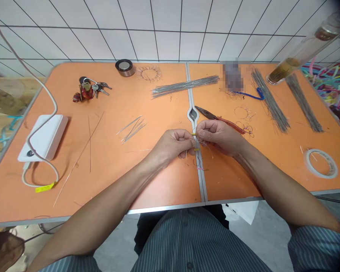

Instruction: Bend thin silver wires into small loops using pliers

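Over the table's middle seam, my left hand [177, 145] and my right hand [218, 135] almost meet, fingertips pinched. Between them runs a thin bent wire [209, 146], curving out below the right fingers, with both hands closed on it. Small yellow pieces [196, 149] show at the fingertips; whether they are fixed to the wire is unclear. Just beyond my right hand lie pliers [229, 124] with orange-red handles. A small dark loop of wire [198, 162] with a pink bit rests below the hands. My fingers hide part of the wire.
Cut wires [132, 130] lie left of my hands. Bundles of straight wire [184, 87] spread at the back and right [270, 100]. Around them are keys [98, 87], a tape roll [321, 163], wire rings [149, 73], a white power bank [44, 138] with cable, and a glass bottle [303, 53].
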`<act>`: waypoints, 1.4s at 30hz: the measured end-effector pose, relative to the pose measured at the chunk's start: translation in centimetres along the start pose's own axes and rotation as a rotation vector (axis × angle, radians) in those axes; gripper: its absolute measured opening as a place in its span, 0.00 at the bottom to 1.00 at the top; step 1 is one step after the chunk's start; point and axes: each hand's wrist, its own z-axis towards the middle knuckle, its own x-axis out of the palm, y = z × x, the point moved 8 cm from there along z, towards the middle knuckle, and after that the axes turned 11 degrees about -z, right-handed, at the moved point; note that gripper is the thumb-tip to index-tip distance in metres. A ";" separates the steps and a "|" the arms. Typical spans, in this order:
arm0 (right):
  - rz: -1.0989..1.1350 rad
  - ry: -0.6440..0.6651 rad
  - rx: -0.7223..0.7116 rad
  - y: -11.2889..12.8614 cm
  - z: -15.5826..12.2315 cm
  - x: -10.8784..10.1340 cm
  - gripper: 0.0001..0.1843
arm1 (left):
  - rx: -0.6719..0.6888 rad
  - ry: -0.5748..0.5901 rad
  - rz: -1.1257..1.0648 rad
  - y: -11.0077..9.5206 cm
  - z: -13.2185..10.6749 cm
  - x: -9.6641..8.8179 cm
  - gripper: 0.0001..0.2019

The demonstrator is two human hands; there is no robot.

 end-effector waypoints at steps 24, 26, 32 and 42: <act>0.250 0.068 0.107 -2.2 0.3 0.4 0.21 | 0.032 0.066 0.036 -0.1 -0.1 0.3 0.07; 0.236 0.051 0.123 -2.3 0.3 0.2 0.22 | 0.035 0.062 0.058 0.0 -0.1 0.3 0.07; 0.208 0.015 0.137 -2.1 0.3 0.0 0.24 | 0.044 0.041 0.165 0.0 -0.1 -0.2 0.06; 0.170 -0.021 0.101 -2.4 0.3 0.1 0.24 | -0.002 0.117 0.152 0.0 -0.2 0.2 0.10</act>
